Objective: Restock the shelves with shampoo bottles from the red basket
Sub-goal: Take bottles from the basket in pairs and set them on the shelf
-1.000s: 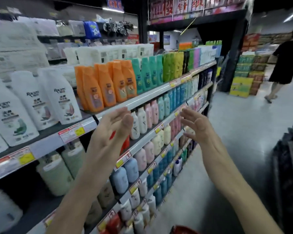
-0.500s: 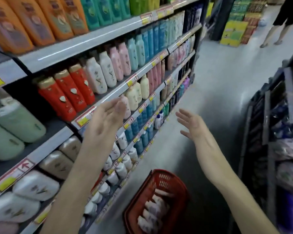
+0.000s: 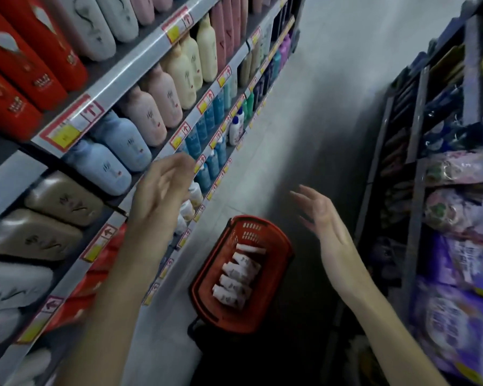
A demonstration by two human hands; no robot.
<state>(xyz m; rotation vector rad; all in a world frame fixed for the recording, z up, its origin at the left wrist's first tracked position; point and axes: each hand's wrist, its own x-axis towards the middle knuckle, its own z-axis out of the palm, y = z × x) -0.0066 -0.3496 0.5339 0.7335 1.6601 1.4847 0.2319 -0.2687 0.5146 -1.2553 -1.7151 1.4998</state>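
Observation:
A red basket (image 3: 273, 246) stands on the floor beside the shelf unit, with several white shampoo bottles (image 3: 236, 277) lying inside it. My left hand (image 3: 162, 190) hovers in front of the shelf edge (image 3: 117, 87), fingers relaxed and holding nothing. My right hand (image 3: 321, 218) is spread over the aisle, above and to the right of the basket, also empty. The shelves on the left carry red, white, pink, cream, blue and brown bottles.
A second rack (image 3: 441, 174) with purple and pink packaged goods lines the right side of the aisle. Grey floor (image 3: 313, 112) runs between the two racks toward the far end. Price tags (image 3: 73, 123) line the shelf edges.
My view has tilted down from the upper shelves to the lower ones and the floor, bringing the red basket fully into sight. Both hands have dropped lower and stay empty.

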